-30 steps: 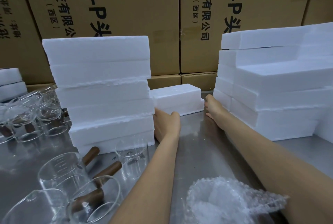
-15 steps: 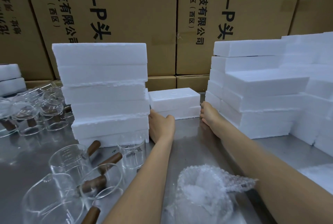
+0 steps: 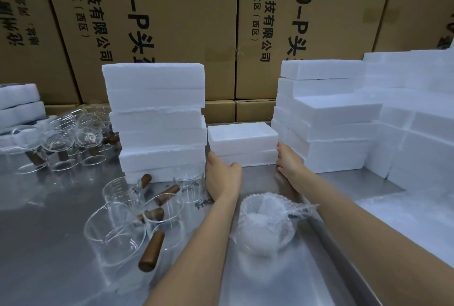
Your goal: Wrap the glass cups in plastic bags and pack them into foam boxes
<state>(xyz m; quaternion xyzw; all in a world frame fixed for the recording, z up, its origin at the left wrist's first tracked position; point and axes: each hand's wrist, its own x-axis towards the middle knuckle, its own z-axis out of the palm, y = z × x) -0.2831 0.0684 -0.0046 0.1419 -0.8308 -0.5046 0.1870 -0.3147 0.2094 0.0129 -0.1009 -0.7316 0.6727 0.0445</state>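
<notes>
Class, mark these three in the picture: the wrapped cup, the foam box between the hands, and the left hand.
Wrapped cup (image 3: 266, 227): head view, on its bagged bowl.
Foam box (image 3: 242, 143): head view, on its front face.
Left hand (image 3: 223, 177): head view, on the back of the hand.

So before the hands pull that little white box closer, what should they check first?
1. Left hand on the small white foam box: ok, it touches the box's left end.
2. Right hand on the box's right end: ok.
3. Firm grip: cannot tell, the fingertips are hidden.
4. Path back over the shiny metal table: not ok, the bubble-wrapped glass cup sits between the arms.
5. Tall white foam stacks either side: cannot tell whether they touch the box.
6. Loose clear glass cups with brown wooden handles: ok, off to the left.
</notes>
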